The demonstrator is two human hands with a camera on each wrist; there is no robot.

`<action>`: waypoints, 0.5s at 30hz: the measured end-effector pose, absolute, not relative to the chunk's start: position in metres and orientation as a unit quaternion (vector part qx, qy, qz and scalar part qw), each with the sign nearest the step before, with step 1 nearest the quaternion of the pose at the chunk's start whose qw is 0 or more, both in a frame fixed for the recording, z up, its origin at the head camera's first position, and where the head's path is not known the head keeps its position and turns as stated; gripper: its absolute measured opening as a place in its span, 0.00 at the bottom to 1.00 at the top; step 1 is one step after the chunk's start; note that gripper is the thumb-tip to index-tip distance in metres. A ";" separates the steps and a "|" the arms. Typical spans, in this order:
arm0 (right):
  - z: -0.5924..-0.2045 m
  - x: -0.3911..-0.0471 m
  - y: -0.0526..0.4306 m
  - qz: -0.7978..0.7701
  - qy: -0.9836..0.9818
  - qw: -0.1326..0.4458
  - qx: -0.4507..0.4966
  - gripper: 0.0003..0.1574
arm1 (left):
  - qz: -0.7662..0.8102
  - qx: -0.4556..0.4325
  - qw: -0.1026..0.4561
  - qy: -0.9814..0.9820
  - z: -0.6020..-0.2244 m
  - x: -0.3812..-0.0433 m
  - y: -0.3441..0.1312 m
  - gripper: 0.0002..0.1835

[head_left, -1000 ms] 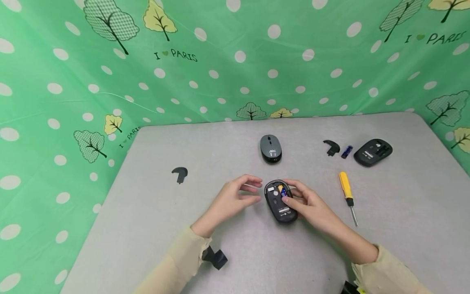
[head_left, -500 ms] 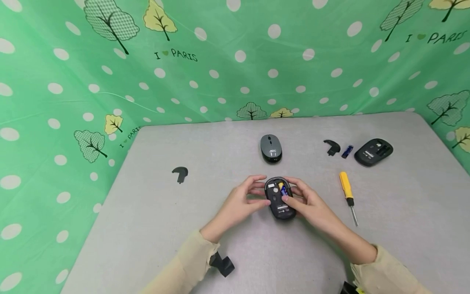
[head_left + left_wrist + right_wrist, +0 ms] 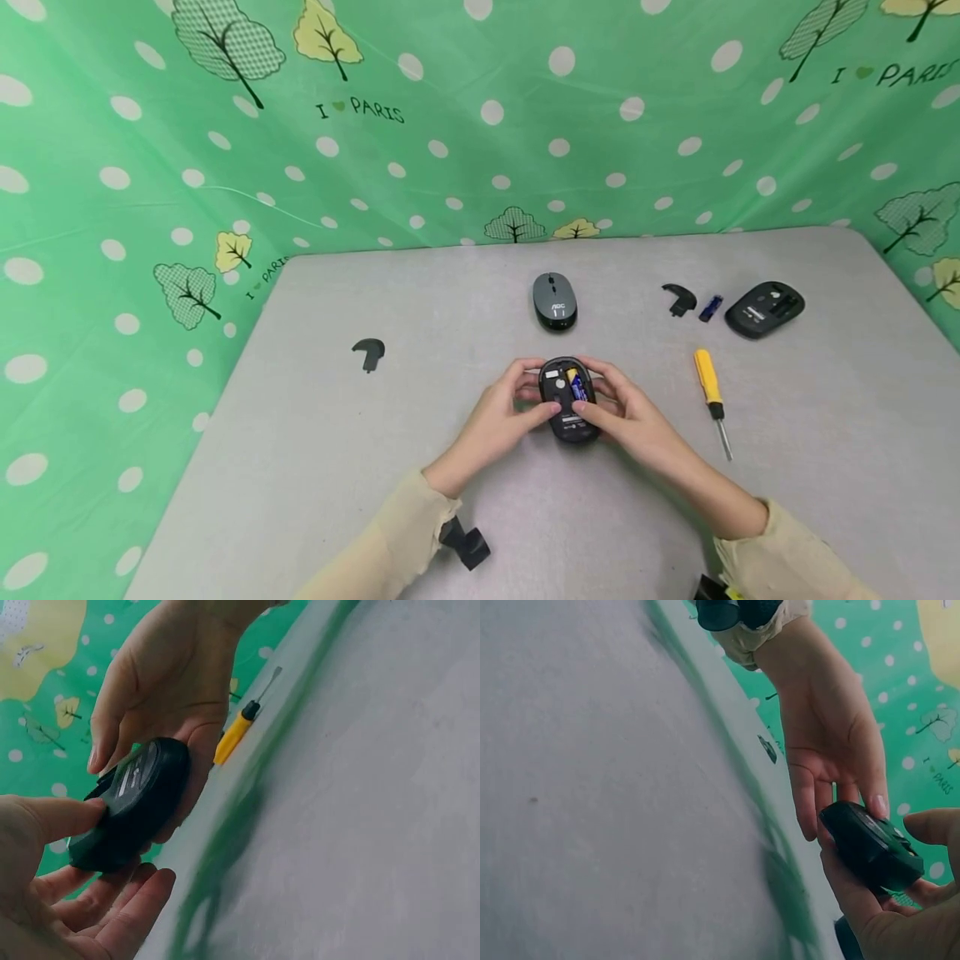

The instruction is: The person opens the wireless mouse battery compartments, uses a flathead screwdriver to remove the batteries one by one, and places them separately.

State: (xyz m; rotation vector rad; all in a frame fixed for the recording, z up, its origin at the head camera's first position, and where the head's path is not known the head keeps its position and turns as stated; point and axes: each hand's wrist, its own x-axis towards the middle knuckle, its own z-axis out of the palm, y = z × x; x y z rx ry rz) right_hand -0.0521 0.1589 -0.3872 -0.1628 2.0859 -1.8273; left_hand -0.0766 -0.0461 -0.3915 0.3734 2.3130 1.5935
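Between both hands is a black computer mouse point(image 3: 567, 421), underside up, with its battery bay uncovered and a blue and yellow battery point(image 3: 577, 385) lying in it. My left hand point(image 3: 504, 414) grips its left side, thumb on the underside and fingers beneath. From the right, my right hand point(image 3: 630, 414) holds it the same way, its thumb tip just below the battery. The left wrist view shows the mouse point(image 3: 139, 806) held above the table, pinched by the left thumb and supported by fingers below. In the right wrist view the mouse point(image 3: 870, 844) is tilted.
A grey mouse point(image 3: 555, 302) stands upright beyond the hands. To the right lie a yellow screwdriver point(image 3: 708, 385), a black cover point(image 3: 680, 301), a loose battery point(image 3: 711, 308) and another overturned mouse point(image 3: 765, 310). A second cover point(image 3: 370, 353) lies at the left on the grey table point(image 3: 300, 467).
My left hand has moved right and taken hold of the mouse's left side. The mouse has shifted slightly away from me, while my right hand has kept its grip.
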 end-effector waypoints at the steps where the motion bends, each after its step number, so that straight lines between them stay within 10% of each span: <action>1: -0.387 -0.052 0.159 -0.645 0.740 0.179 -0.057 0.40 | 0.559 0.128 0.153 0.805 -0.391 -0.077 -0.046 0.28; 15: -0.383 -0.052 0.166 -0.637 0.750 0.160 -0.077 0.37 | 0.658 0.091 0.194 0.722 -0.390 -0.078 -0.046 0.28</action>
